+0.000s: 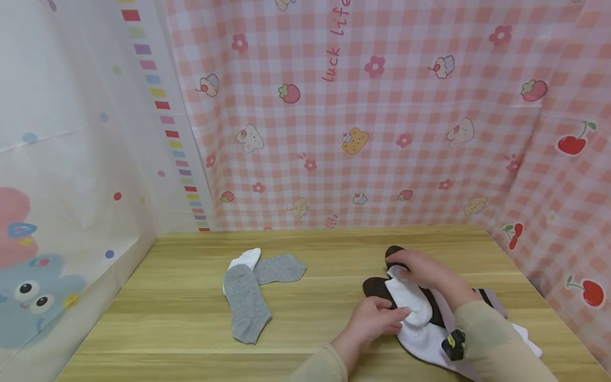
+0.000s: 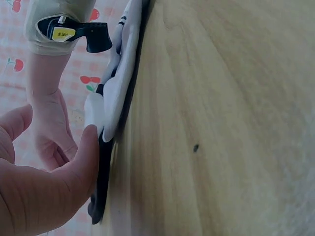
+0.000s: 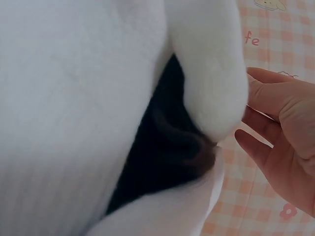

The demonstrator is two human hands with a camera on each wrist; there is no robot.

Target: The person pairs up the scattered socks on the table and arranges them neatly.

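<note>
A small white sock (image 1: 414,303) lies on a larger dark-and-pale sock (image 1: 429,339) with a black toe, at the right of the table. My left hand (image 1: 374,318) is at the near left edge of the white sock, one finger extended over it. The left wrist view shows that hand's thumb (image 2: 18,120) and finger (image 2: 87,147) spread apart. Over the white sock's far end is my right hand (image 1: 425,271), fingers bent loosely downward beside a second black toe (image 1: 394,250). White fabric (image 3: 216,73) partly covers the right fingers in the right wrist view.
Two grey socks, one upright (image 1: 247,305) and one sideways (image 1: 281,268), overlap a white sock (image 1: 248,258) at the table's left. Another white piece (image 1: 527,339) shows beyond my right sleeve. A gingham curtain (image 1: 334,175) hangs behind the wooden table (image 1: 191,318).
</note>
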